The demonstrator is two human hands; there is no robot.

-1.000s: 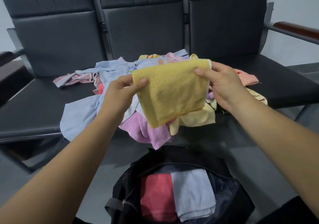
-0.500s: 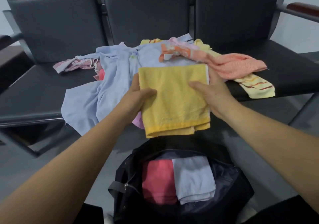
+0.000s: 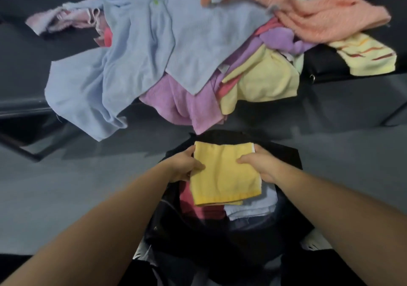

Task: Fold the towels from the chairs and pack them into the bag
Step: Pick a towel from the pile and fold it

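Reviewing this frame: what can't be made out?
Head view only.
- What the bag holds under the yellow towel: covered by it.
- Fingers of left hand and right hand beneath that towel: hidden.
- Lower pile towels: buried under the blue towels.
- Chair backs: cut off by top edge.

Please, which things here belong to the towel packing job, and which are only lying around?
Job:
folded yellow towel, gripped by left hand and right hand
black bag
red towel and pale blue towel inside it
loose towel pile
chair seat

Only around:
grey floor
chair leg
pale thing beside the bag, too blurred to name
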